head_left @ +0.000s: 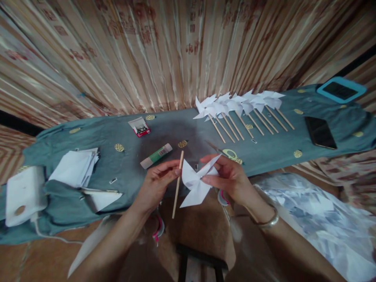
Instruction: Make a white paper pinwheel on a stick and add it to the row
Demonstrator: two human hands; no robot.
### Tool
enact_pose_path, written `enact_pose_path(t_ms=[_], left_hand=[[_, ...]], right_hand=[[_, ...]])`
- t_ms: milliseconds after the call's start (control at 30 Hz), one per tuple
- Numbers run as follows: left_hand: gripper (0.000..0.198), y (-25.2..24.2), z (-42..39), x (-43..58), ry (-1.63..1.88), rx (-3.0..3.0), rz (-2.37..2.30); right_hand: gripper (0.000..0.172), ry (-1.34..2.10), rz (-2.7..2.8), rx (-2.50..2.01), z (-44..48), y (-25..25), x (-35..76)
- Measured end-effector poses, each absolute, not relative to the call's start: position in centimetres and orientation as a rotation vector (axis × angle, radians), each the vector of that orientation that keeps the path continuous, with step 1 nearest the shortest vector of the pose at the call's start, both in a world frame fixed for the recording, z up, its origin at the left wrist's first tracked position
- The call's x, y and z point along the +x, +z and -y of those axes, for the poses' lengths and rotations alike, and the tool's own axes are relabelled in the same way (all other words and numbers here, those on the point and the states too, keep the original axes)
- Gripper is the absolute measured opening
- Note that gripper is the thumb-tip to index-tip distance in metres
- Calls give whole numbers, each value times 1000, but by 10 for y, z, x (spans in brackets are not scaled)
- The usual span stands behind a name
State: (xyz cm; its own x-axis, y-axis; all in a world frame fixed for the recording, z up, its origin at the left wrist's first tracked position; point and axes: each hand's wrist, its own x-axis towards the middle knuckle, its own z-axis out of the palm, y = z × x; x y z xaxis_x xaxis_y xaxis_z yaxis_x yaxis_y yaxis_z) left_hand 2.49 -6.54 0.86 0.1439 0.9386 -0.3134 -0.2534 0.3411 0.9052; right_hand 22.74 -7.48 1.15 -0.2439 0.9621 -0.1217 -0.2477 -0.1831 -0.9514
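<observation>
Between the thumb and fingers of my left hand (160, 178) is a thin wooden stick (177, 192), held nearly upright with its top leaning a little right. My right hand (227, 174) pinches a white paper pinwheel (194, 184) near its middle, the thumb at a small pin there. Stick and pinwheel are side by side, and a narrow gap seems to part them. Just beyond my hands lie a green-banded glue stick (156, 156) and scissors (229, 153) with yellow-green handles. A red-and-white box (139, 127) of small metal pins stands open farther back.
Several finished pinwheels (242, 103) on sticks lie in a row at the back right. White paper squares (75, 168) are stacked on the left, beside a white corded device (25, 196). A phone (320, 132) and a blue-framed tablet (340, 90) rest at right, above a bag of paper pieces (317, 215).
</observation>
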Motion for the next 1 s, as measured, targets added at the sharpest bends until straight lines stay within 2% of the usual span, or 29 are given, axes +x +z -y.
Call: enact_pose_path(t_ms=[467,733,1000], left_hand=[[33,14,75,41,851,432,-1048],[32,15,77,43,839,442,-1040],[28,12,80,42,837,524,-1042]], right_hand=[[36,957,1526,-1204,99,29,218],[35,842,1581,-1228,101,34,217],[43,749,1675,-1188,106,39,221]])
